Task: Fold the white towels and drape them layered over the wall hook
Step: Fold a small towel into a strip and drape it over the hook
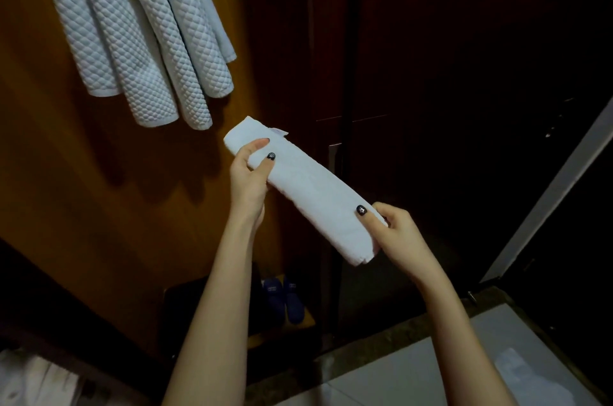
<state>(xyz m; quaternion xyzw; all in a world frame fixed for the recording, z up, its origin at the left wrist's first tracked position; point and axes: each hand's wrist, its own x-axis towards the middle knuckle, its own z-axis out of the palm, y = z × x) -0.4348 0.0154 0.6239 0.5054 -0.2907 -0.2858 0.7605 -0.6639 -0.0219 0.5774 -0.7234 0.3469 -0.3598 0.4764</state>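
Gripping folded towel (311, 188) at each end, left hand (248, 173) and right hand (396, 234) pinch it; long axis runs between fingers, hung towels (132, 40) lie beyond left fingers.

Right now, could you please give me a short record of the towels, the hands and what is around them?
held towel: white, folded into a long narrow strip, held in the air
left hand: grips its far end
right hand: grips its near end
hung towels: quilted, white, layered at upper left against the wood panel
below: blue slippers
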